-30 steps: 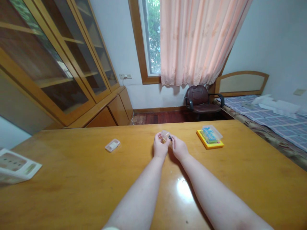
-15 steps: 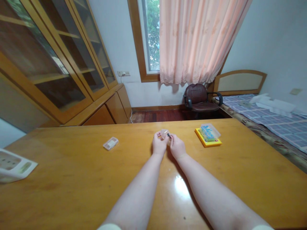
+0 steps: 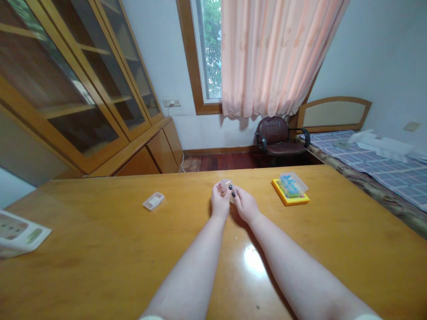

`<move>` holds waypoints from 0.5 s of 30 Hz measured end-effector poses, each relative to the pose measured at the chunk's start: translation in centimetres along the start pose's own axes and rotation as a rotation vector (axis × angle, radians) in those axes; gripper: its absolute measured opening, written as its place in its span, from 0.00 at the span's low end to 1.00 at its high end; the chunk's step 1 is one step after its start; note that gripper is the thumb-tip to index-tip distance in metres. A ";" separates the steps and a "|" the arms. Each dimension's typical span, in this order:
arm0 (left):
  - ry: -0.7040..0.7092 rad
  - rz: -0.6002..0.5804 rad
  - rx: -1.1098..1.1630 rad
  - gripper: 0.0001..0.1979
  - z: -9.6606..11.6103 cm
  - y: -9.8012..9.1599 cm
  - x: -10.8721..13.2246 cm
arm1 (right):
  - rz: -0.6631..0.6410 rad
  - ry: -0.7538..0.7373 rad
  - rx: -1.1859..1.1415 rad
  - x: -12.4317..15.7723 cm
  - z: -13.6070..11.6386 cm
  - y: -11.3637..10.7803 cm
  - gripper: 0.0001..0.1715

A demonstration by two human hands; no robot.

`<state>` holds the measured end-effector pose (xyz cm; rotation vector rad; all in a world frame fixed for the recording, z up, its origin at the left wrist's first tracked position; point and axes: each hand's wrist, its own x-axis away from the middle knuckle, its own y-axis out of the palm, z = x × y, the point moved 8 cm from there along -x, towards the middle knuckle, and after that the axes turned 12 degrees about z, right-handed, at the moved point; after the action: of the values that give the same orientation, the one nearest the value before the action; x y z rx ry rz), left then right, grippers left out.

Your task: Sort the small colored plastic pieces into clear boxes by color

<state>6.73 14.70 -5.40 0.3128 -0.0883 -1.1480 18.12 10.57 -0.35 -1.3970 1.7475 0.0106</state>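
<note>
My left hand and my right hand meet above the far middle of the wooden table. Between them is a small clear plastic case, held by the curled fingers of both. Two small dark spots show at the thumb tips; whether they are dark nails or small parts I cannot tell. Most of the case is hidden behind the fingers. To the left lies another clear plastic box with something whitish in it. On the right, a clear case with blue pieces rests on a yellow box.
A white object with oval cutouts stands at the table's left edge. Beyond the table are a glass-door cabinet, a brown office chair and a pink curtain. A bed with a checked cover is at the right.
My right fingers have shifted slightly against the case, closer to my left thumb. A second dark spot now shows between the hands. The other things on the table stay put.
</note>
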 end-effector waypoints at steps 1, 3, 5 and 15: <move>-0.004 -0.021 0.012 0.25 0.0 0.2 0.2 | 0.012 0.002 -0.001 0.0 0.0 -0.1 0.21; -0.020 -0.060 0.040 0.25 -0.1 0.6 0.4 | 0.040 0.003 0.020 0.0 0.1 -0.2 0.22; -0.032 -0.111 0.079 0.25 0.0 1.1 0.7 | 0.060 0.001 0.051 0.1 0.2 -0.3 0.22; -0.032 -0.085 -0.015 0.19 -0.3 1.3 0.9 | 0.093 0.062 0.221 0.4 0.8 -0.2 0.24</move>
<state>8.27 14.46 -5.36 0.2872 -0.0960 -1.2377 18.75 10.58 -1.04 -1.1669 1.8035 -0.1714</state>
